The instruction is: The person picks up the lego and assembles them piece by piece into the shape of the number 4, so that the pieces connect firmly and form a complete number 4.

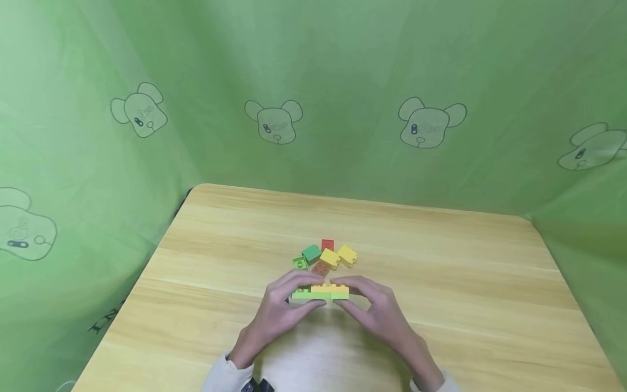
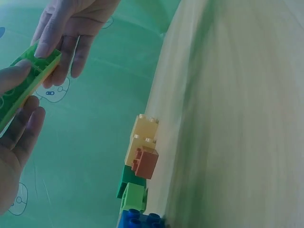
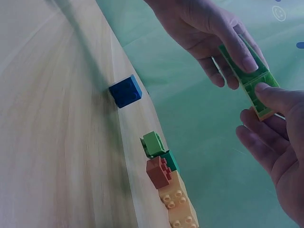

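My left hand (image 1: pixel 279 307) and right hand (image 1: pixel 384 310) together hold a joined row of building bricks (image 1: pixel 320 294) above the front middle of the table. Light green bricks form its lower layer; yellow ones sit on top, leaving some green studs bare at the left end. Each hand pinches its own end, thumb on the near underside and fingers on the far side. In the right wrist view the hollow green underside (image 3: pixel 247 71) shows, with both thumbs pressed against it. A blue brick (image 3: pixel 126 91) stands on the table; the left hand mostly hides it from the head view.
Beyond the hands lie loose bricks: a red one (image 1: pixel 327 244), a dark green one (image 1: pixel 311 253), a light green one (image 1: pixel 300 263), a brown one (image 1: pixel 320 269) and two yellow ones (image 1: pixel 330 258). Green cloth (image 1: pixel 343 65) hangs around the wooden table (image 1: pixel 465 261).
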`<action>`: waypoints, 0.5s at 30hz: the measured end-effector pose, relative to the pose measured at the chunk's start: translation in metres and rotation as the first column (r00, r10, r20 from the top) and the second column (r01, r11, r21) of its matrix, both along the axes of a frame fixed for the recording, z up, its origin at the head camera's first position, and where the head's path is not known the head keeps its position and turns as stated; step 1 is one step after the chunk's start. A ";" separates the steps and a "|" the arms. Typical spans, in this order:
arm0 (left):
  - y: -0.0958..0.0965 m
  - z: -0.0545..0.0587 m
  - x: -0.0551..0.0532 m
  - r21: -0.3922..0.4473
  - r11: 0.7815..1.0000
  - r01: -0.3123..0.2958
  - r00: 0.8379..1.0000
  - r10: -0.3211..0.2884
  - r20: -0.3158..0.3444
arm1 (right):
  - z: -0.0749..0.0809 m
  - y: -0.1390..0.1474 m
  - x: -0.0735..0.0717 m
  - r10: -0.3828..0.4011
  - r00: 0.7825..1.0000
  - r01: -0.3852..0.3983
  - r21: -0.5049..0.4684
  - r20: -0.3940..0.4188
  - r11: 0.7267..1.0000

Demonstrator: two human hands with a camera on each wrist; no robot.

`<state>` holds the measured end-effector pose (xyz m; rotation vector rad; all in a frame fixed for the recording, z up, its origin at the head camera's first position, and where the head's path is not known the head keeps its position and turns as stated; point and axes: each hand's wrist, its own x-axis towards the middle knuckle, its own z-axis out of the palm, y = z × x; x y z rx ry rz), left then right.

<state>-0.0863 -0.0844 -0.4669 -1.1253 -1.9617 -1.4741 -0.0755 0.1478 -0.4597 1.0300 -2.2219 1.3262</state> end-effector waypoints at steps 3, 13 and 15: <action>0.001 0.000 0.000 0.008 1.000 0.005 1.000 -0.005 0.006 | 0.000 0.000 0.000 -0.002 1.000 0.002 -0.005 -0.010 1.000; -0.008 0.007 -0.004 0.021 0.997 -0.075 0.997 0.074 0.011 | 0.002 0.008 -0.002 -0.102 0.994 0.100 -0.038 -0.042 0.994; -0.012 0.009 -0.006 0.039 0.994 -0.106 0.994 0.105 0.030 | 0.003 0.012 -0.003 -0.136 0.990 0.134 -0.048 -0.041 0.990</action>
